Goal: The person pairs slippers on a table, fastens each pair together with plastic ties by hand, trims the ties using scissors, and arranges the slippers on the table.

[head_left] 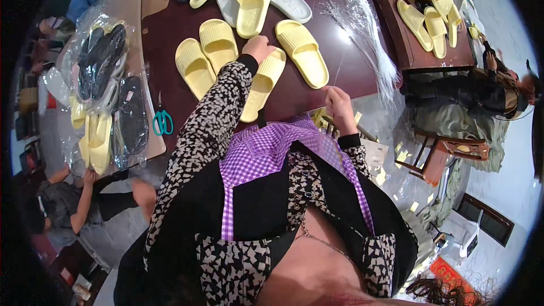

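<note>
My left hand [258, 49] is closed at the strap end of a pale yellow slide slipper [262, 92] that lies on the dark red table. Its fingertips are partly hidden from me. To the right of that slipper rests a single yellow slipper [303, 54], apart from both hands. Two more yellow slippers, one at the left [194, 67] and one beside it [219, 45], lie left of my left hand. Beyond the table's near edge my right hand [339, 107] pinches what looks like a thin clear strand rising from its fingertips.
A bundle of clear plastic strands [371, 39] hangs over the table's right side. More yellow and grey slippers [254, 3] lie at the back. Teal-handled scissors [163, 123] and bagged slippers [102, 68] are at the left. Another table [436, 62] and people stand around.
</note>
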### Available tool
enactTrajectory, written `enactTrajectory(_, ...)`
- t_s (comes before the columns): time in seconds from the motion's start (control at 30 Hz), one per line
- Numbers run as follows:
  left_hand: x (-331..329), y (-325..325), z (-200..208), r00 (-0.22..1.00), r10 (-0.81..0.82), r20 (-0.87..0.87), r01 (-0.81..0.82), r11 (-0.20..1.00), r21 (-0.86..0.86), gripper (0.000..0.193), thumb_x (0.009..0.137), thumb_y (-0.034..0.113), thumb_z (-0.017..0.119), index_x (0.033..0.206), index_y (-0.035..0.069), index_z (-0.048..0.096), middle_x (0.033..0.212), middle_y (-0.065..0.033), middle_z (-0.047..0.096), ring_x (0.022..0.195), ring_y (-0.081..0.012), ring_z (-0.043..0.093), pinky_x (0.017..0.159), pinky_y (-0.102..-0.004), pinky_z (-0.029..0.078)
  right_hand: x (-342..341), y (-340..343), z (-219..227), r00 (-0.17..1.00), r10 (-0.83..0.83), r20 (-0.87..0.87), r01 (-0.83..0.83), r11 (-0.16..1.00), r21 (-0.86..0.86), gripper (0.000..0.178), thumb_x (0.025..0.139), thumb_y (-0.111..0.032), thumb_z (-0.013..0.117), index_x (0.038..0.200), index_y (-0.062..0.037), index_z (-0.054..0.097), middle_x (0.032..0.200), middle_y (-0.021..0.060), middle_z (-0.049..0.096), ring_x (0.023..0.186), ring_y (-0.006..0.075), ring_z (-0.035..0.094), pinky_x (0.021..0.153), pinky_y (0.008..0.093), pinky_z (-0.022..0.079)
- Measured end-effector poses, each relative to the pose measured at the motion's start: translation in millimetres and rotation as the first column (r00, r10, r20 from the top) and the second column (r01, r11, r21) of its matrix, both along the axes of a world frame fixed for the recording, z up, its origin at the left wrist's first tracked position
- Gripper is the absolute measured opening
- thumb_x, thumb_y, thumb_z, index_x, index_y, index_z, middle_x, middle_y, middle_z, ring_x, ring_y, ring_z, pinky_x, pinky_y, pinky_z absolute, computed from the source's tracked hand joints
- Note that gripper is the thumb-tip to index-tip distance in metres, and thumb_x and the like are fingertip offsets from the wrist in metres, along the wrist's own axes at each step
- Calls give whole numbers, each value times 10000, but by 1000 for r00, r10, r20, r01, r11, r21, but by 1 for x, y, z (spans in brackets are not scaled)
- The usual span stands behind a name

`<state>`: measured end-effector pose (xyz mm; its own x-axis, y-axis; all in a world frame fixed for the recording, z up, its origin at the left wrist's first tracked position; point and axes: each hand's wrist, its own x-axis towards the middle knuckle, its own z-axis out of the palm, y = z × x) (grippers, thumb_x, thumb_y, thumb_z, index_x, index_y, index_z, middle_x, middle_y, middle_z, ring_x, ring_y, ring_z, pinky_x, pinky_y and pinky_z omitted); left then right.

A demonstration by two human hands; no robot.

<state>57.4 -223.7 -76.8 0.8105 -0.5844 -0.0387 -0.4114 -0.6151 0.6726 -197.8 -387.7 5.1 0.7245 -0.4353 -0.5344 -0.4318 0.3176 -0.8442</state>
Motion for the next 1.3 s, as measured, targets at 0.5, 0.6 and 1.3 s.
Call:
enactTrajectory(0.5,0,32,132,886,23,-462,-422,451,-787,91,834,78,542,864,-6,561,705,-52,584,545,-100,526,512,-219,437,23,0,-6,991,130,-3,-130,989,-70,221,904,-156,448,941,-2,602,551,-59,406,452,21,339,402,194,242)
enactTrajectory(0.6,-22,89,186,910,243,-336,-415,539,-733,89,853,71,523,854,-10,560,708,-29,568,546,-79,502,510,-205,412,27,6,-2,991,133,31,-130,987,-96,235,914,-165,436,971,-1,595,554,-61,405,448,21,334,401,192,242)
enactTrajectory(1.3,-159,130,134,743,-22,-669,-391,797,-461,341,852,119,555,1161,-21,519,717,-37,592,563,-56,515,486,-195,406,104,116,61,843,183,506,-340,910,236,236,953,-169,397,1028,15,525,614,12,439,503,89,394,479,223,352)
